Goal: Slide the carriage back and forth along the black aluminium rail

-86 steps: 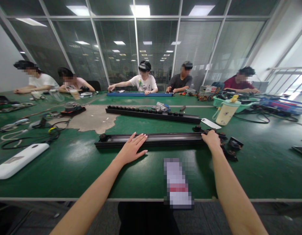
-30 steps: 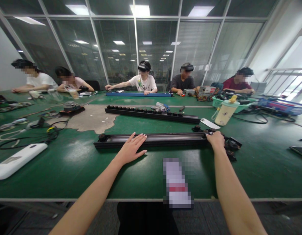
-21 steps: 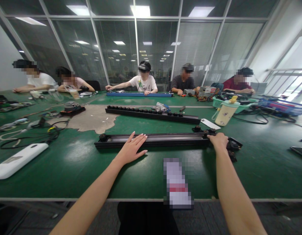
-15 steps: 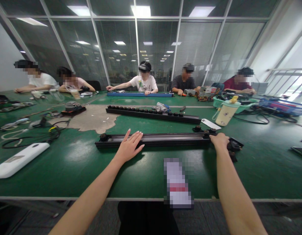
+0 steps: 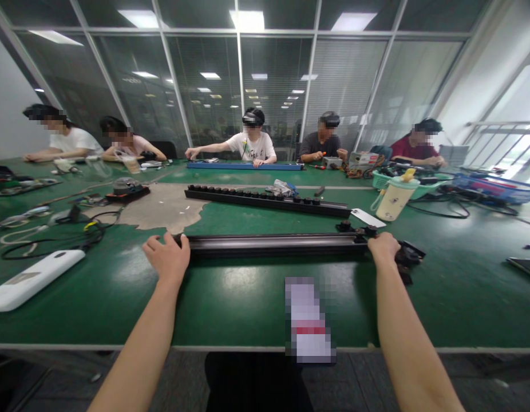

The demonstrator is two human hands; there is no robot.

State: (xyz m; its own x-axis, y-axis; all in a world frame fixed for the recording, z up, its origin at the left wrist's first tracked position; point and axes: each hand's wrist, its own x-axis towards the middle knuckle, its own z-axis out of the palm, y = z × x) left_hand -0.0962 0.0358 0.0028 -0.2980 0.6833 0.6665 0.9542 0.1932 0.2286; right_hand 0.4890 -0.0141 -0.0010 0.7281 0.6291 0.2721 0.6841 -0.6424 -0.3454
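Observation:
A long black rail (image 5: 273,244) lies across the green table (image 5: 119,286) in front of me. My left hand (image 5: 166,258) is curled over the rail's left end, its fingers bent round it. My right hand (image 5: 383,248) covers the rail's right end with fingers closed, next to several small black parts (image 5: 408,256). What lies under the right fingers is hidden.
A second black rail (image 5: 265,200) with knobs lies farther back, and a blue one (image 5: 245,166) before the people opposite. A white device (image 5: 31,280) and cables (image 5: 54,234) are at left, a cream jug (image 5: 396,197) and baskets at right. A blurred card (image 5: 308,320) lies at the near edge.
My left hand lifted off the middle of the rail and moved left to its end, closing over it. My right hand shifted slightly right along the rail's end.

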